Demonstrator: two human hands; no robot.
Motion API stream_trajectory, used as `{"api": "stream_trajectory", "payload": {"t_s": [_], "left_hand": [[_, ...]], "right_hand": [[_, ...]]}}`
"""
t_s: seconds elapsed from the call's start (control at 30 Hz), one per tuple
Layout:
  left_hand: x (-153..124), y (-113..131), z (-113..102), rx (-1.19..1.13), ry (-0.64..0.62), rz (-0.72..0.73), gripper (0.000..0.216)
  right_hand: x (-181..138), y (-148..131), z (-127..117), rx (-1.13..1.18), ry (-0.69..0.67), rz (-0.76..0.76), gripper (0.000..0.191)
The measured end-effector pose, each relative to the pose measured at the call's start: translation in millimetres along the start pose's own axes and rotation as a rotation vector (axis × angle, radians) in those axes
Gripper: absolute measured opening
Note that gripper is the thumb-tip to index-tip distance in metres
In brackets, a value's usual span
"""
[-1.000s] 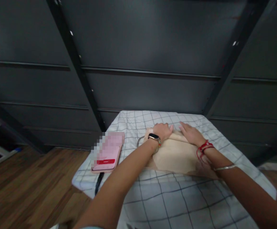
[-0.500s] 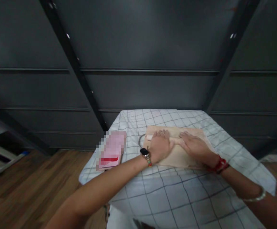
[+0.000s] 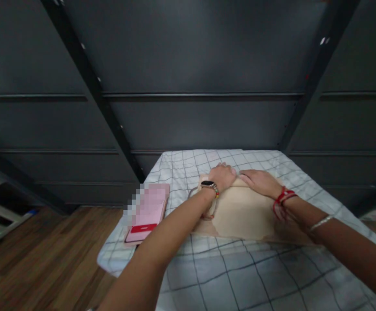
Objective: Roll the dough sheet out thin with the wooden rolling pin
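Observation:
A beige cloth [image 3: 239, 211] lies spread on a white checked sheet [image 3: 226, 272]. My left hand [image 3: 222, 176], with a watch on its wrist, rests palm down on the cloth's far edge, fingers together and stretched out. My right hand [image 3: 260, 181], with red threads at the wrist, lies flat next to it on the same far edge, fingers extended. The two hands nearly touch. A thin curved strap or ring [image 3: 191, 193] peeks out at the cloth's left side.
A pink packet with a red band [image 3: 145, 211] lies on the sheet's left edge. Dark panelled wall with slanted black beams [image 3: 110, 125] stands behind. Wooden floor [image 3: 45, 255] lies to the left, with a pale shelf frame at the far left.
Both hands slid from the cloth's middle to its far edge. More of the beige cloth now shows toward me than half a second ago.

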State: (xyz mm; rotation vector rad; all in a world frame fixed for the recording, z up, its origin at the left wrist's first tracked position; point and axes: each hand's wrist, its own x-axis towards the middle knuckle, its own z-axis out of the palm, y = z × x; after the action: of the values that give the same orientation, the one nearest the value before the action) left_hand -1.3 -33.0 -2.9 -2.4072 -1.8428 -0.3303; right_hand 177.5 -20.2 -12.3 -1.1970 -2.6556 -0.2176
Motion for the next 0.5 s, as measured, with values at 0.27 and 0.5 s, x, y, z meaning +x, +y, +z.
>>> {"api": "stream_trajectory", "payload": {"t_s": [0.27,0.5], "left_hand": [[37,-11,2,-0.076,-0.086,-0.114,0.052],[57,-15,2,-0.062,-0.105,-0.132,0.049]], "right_hand": [[33,28,4,0.094,-0.105,-0.004,0.048],[47,43,9,0.154,-0.095,0.038,0.044]]}}
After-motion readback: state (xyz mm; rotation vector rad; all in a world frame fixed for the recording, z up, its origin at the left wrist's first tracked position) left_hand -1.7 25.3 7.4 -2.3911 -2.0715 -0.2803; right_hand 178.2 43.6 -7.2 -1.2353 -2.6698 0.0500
